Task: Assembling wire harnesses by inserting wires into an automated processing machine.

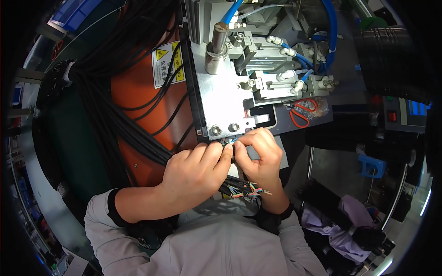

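Note:
Both hands meet at the front edge of a metal machine block (223, 108). My left hand (195, 168) is closed, its thumb and forefinger pressed together beside thin coloured wires (233, 140). From the other side, my right hand (261, 154) pinches these blue and whitish wires, thumb against forefinger. Fingers and the block's edge hide most of the wires. A bundle of black cables (147, 143) runs in from the left and passes beneath my left hand. Below my hands, several cable ends (244, 189) show stripped, multicoloured wires.
Pneumatic cylinders (271, 57) with blue hoses (332, 32) stand behind the block. Red-handled scissors (301, 120) lie right of it by a clear plastic bag (320, 109). An orange-brown panel (133, 96) carries a warning label (168, 65). A control box (391, 115) stands far right.

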Action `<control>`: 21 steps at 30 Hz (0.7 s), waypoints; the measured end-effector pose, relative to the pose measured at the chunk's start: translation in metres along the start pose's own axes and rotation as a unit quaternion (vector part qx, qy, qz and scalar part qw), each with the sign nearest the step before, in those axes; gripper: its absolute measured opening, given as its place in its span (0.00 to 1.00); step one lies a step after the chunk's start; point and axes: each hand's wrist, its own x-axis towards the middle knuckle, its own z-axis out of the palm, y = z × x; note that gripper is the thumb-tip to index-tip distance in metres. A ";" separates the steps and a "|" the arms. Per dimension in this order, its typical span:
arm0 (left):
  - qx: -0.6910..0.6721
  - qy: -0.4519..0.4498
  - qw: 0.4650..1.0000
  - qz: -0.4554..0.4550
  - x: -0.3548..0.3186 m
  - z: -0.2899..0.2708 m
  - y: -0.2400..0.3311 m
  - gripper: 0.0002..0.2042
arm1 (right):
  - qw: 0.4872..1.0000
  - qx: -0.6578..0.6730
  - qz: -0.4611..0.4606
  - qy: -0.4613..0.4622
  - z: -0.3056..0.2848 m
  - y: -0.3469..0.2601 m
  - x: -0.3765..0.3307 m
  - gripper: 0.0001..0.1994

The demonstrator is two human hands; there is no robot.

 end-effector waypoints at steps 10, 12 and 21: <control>-0.047 0.029 0.998 -0.001 0.004 0.003 -0.007 0.11 | 0.961 0.188 0.199 0.030 0.012 0.007 -0.008 0.05; -0.051 0.056 0.997 -0.003 0.005 0.005 -0.009 0.10 | 0.982 0.124 0.134 0.045 0.013 0.004 -0.005 0.05; -0.038 -0.009 0.999 -0.014 0.003 -0.017 -0.003 0.10 | 0.891 0.358 0.281 0.004 0.016 0.017 -0.016 0.04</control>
